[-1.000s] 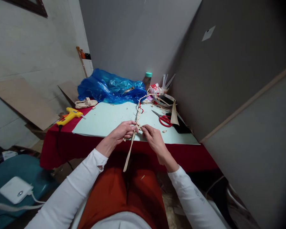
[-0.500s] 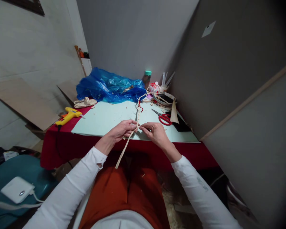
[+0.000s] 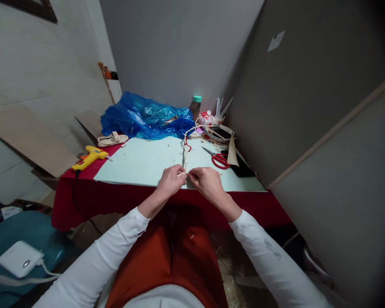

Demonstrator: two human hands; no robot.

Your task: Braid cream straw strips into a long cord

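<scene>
A pale braided cord of dry, straw-like strips runs from the back of the table toward me, with a bit of red thread tied about it. At its near end my left hand is closed, pinching the strips. My right hand is closed too, its thumb and fingertips pinched on the same end of the cord. The two hands nearly touch above the front edge of the pale green board. The fingers partly hide the strip ends.
Red-handled scissors lie right of the cord, beside a dark phone-like slab. A yellow glue gun and a woven slipper are at the left. Behind sit a blue plastic bag and a green-lidded jar.
My left hand has turned over, knuckles now up, and drawn in against my right hand. The long loose strip that hung toward my lap is mostly out of sight now.
</scene>
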